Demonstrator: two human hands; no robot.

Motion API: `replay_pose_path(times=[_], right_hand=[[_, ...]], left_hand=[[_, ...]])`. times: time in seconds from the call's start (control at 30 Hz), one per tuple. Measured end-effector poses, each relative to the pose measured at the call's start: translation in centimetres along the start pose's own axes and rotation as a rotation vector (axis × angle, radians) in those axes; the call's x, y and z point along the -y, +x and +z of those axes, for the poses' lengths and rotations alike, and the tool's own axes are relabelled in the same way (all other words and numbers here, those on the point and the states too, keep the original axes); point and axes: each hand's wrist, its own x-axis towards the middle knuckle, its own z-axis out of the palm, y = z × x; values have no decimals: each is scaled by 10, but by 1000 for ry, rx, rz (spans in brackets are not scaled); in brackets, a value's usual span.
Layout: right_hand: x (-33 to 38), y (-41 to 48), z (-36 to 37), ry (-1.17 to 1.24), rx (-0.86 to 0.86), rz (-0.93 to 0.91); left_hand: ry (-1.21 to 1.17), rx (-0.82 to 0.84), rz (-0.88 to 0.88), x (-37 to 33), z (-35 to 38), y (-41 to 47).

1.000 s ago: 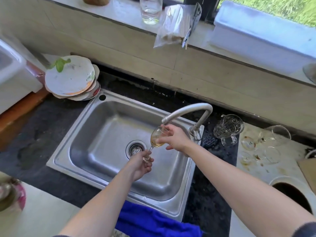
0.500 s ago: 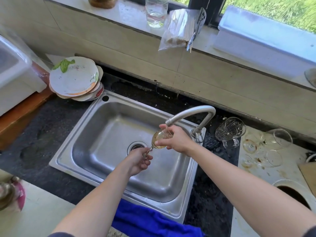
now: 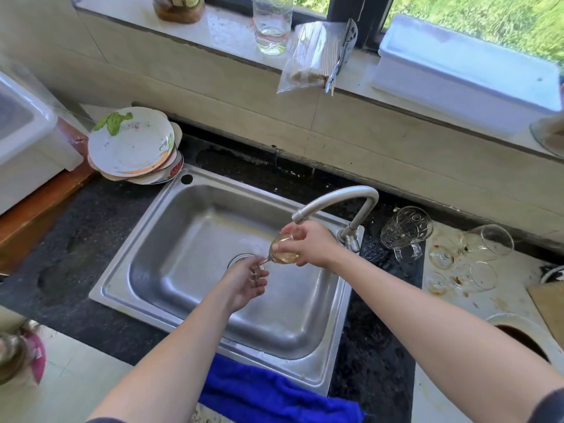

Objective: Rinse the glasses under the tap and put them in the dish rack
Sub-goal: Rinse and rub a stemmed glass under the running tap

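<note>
A small stemmed glass (image 3: 282,255) with an amber tint is held tilted over the steel sink (image 3: 171,239), just under the spout of the curved tap (image 3: 335,198). My right hand (image 3: 308,244) wraps its fingers round the bowl. My left hand (image 3: 244,280) holds the foot and stem lower down. I cannot make out running water. To the right of the tap a patterned glass mug (image 3: 404,230) lies on its side. Beyond it, several clear glasses (image 3: 485,242) rest on a stained counter.
A stack of dirty plates (image 3: 134,145) sits at the sink's far left corner. A blue cloth (image 3: 274,395) hangs over the near edge. The window sill holds a tall glass (image 3: 272,22), a bag of sticks (image 3: 311,56) and a white tub (image 3: 464,77). A white rack-like container (image 3: 21,141) stands at left.
The view has tipped up a little. Both hands keep the same hold on the stemmed glass under the spout, with only small shifts.
</note>
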Motion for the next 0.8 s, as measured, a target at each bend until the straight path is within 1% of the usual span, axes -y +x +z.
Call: replay_pose_path(times=[0.07, 0.13, 0.2, 0.3, 0.37, 0.43, 0.5, 0.53, 0.57, 0.6, 0.67, 0.73, 0.8], right_hand=[[-2, 2, 2, 91, -10, 72], [-4, 4, 2, 174, 2, 126], [-10, 8, 1, 231, -1, 159], [-20, 11, 1, 221, -27, 199], [-28, 11, 6, 162, -73, 165], [-33, 12, 12, 118, -136, 80], [-34, 11, 17, 60, -191, -12], [-32, 10, 18, -15, -223, -59], [-29, 8, 18, -110, -246, -108], [-26, 6, 17, -199, -256, -171], [-17, 1, 14, -307, -233, -277], [-11, 0, 8, -255, -219, -262], [-3, 0, 4, -83, -262, -161]], left_hand=[[-90, -56, 92, -4, 5, -1], [-67, -119, 154, -9, 7, -5], [40, -203, 243, -16, 9, -10], [323, -395, 499, -28, 11, -18], [467, -440, 636, -38, 14, -28], [596, -470, 741, -46, 18, -38], [706, -517, 820, -53, 22, -46], [724, -531, 831, -56, 23, -47], [706, -536, 815, -58, 25, -47], [638, -524, 760, -60, 25, -43], [397, -437, 559, -62, 25, -34], [196, -272, 294, -61, 26, -26], [122, -140, 116, -52, 29, -19]])
